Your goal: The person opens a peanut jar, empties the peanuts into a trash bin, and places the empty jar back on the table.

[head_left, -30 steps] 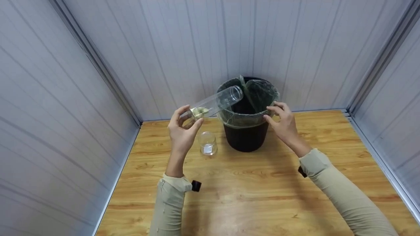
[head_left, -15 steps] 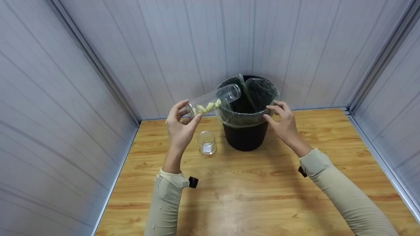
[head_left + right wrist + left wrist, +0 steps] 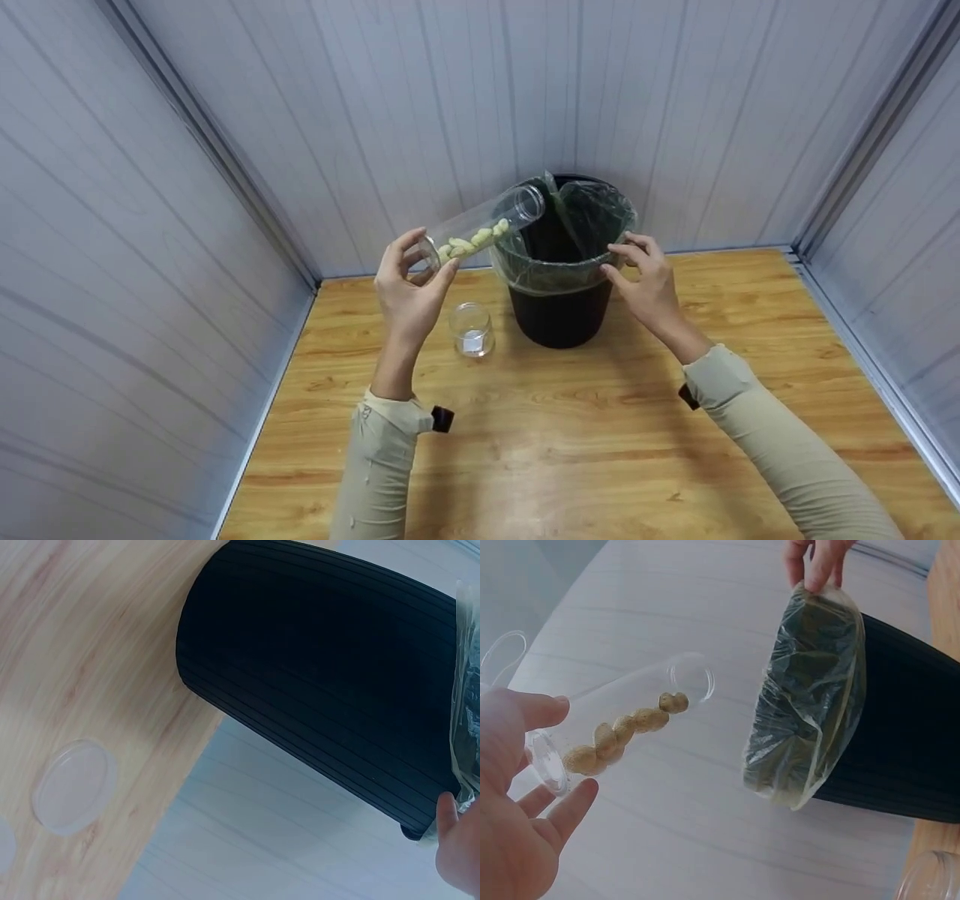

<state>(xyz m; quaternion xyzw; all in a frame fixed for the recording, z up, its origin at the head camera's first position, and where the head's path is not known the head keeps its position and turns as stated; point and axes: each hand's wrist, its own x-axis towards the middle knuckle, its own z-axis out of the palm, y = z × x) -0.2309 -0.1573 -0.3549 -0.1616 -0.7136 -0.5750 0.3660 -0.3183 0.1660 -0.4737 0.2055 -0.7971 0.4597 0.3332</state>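
Note:
My left hand [image 3: 409, 289] grips the base end of a clear cylindrical jar [image 3: 469, 219], held tilted in the air with its open mouth raised towards the bin. Several unshelled peanuts [image 3: 622, 731] lie in a row along its lower side. The mouth stands over the left rim of the black bin [image 3: 561, 319] in the head view. A thin greenish plastic bag [image 3: 810, 690] lines the bin and folds over its rim. At the right of that rim my right hand [image 3: 649, 281] pinches the bag's edge between thumb and fingers.
A second clear jar [image 3: 472, 330] with a white label stands on the wooden floor [image 3: 540, 442], left of the bin. A clear flat disc [image 3: 75, 787] lies on the floor in the right wrist view. Pale panel walls [image 3: 420, 135] enclose the area.
The peanuts have slid from a clump at the jar's base into a row along its side. My left hand has shifted slightly left and up. The right hand stays at the rim.

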